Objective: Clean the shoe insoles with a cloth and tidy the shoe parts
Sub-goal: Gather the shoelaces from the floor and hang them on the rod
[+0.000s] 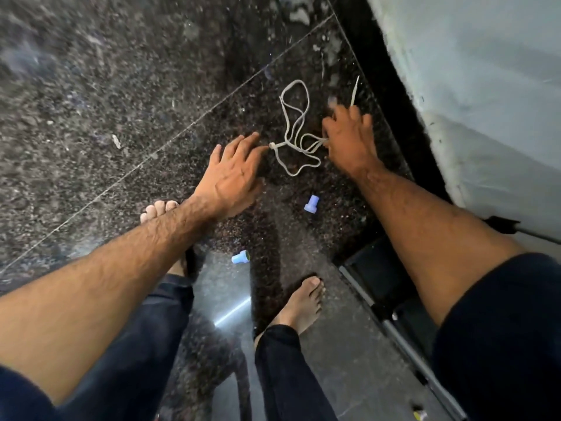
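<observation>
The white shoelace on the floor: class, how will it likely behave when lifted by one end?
The shoelace lies in loose loops, so it is probably floppy and would dangle. It looks thin, likely light. A knot near the left hand may snag.

Dim, motion-blurred, fisheye-warped edges

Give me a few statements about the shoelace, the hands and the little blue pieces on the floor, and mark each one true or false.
1. The shoelace lies in loose loops on the dark speckled floor. True.
2. The right hand holds strands of the lace. True.
3. The left hand grips a cloth. False: it holds no cloth; its fingertips reach toward the lace's knotted end.
4. Three red caps lie near the feet. False: two small blue plastic pieces lie there.
5. The person is barefoot. True.
</observation>
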Tool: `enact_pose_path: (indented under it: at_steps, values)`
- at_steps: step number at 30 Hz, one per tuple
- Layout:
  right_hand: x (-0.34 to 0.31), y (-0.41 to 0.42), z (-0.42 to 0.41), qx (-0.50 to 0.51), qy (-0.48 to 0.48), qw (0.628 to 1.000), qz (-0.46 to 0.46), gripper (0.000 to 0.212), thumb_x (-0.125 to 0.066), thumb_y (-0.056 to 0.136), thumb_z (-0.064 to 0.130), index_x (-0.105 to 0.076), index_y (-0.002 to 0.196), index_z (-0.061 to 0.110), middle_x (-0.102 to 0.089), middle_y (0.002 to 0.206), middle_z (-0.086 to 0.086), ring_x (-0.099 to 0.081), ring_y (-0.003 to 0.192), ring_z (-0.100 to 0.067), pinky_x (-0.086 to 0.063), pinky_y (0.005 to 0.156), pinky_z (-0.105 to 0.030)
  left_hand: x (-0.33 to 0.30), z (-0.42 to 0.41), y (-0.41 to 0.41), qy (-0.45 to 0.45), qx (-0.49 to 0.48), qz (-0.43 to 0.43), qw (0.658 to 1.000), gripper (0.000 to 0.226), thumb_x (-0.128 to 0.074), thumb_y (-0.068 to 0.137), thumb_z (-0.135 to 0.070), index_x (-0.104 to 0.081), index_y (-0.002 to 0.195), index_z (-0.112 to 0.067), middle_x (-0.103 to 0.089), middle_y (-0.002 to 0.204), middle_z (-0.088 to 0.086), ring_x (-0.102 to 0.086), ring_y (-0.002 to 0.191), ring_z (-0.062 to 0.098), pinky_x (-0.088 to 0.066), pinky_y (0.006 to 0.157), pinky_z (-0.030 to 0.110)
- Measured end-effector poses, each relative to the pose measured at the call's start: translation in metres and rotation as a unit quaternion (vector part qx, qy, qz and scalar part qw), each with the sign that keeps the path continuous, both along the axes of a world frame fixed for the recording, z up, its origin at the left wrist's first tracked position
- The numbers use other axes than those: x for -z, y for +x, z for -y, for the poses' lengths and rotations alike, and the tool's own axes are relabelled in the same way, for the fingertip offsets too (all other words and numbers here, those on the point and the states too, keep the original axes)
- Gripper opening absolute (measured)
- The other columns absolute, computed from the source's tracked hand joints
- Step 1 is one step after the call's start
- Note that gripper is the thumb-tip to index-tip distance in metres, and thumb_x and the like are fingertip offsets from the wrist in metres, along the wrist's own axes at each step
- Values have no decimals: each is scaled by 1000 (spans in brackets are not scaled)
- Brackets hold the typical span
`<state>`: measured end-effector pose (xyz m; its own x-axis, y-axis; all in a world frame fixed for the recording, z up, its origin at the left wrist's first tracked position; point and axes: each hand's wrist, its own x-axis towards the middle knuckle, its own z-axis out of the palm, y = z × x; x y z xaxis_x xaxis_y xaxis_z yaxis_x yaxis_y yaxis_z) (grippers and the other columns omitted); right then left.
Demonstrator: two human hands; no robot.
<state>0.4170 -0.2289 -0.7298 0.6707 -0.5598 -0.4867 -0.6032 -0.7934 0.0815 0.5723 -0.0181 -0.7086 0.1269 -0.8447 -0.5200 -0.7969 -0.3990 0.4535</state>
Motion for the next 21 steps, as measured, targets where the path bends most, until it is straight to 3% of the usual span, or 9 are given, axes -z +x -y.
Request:
enact_pose_path:
  at_steps: [3,7,10,13,15,17,19,21]
  values:
    - [-10,-7,-8,47,6,999,5,28,-58,94,27,-57,120,15,-59,125,-10,-52,120,-32,-31,103,-46,-18,-1,-3,0,0,0,1000,65,-57,94,-30,-34,153,-15,-27,163,12,-26,150,35,-29,116,63]
    - [-58,-10,-26,224,111,965,83,22,-50,98,22,-53,118,13,-73,106,-8,-67,103,-26,-33,101,-39,-64,-3,-8,-23,-21,-10,999,60,-56,93,-30,-39,148,-13,-35,159,13,-36,145,36,-38,110,61]
    - [-118,-9,-45,389,246,871,173,10,-60,94,16,-57,103,15,-73,83,-6,-70,78,-22,-50,78,-34,-117,-8,-12,-48,-20,-44,998,62,-59,89,-24,-38,147,-14,-39,155,14,-44,138,36,-45,106,56]
    - [-194,-4,-71,500,333,755,263,21,-68,91,7,-56,106,14,-68,69,-6,-59,49,-11,-50,54,-31,-180,-6,-11,-52,-37,-117,991,67,-57,85,-19,-33,148,-16,-39,152,13,-49,134,37,-47,105,54]
    - [-250,3,-85,531,369,704,294,29,-72,90,7,-54,113,12,-70,72,-7,-56,44,-9,-45,45,-26,-231,-2,-9,-56,-41,-166,984,68,-55,88,-16,-30,151,-11,-35,154,14,-43,140,32,-38,117,46]
    - [-308,7,-96,540,394,678,307,29,-73,90,8,-56,113,7,-71,75,-5,-60,48,-3,-40,42,-19,-286,1,-7,-65,-35,-196,978,69,-60,91,-8,-30,153,-7,-31,156,11,-40,141,25,-28,120,27]
    - [-367,8,-106,516,421,674,320,19,-71,91,7,-60,105,2,-69,76,-4,-60,56,-4,-40,46,-16,-335,2,-2,-89,-31,-229,969,71,-62,90,-1,-31,154,-10,-32,155,7,-47,136,19,-31,116,21]
    - [-427,4,-114,485,457,672,324,8,-65,95,2,-61,101,-1,-68,78,-6,-52,54,-2,-39,48,-15,-379,4,4,-89,-22,-270,958,70,-61,90,3,-36,153,-14,-37,152,5,-54,126,13,-42,110,25]
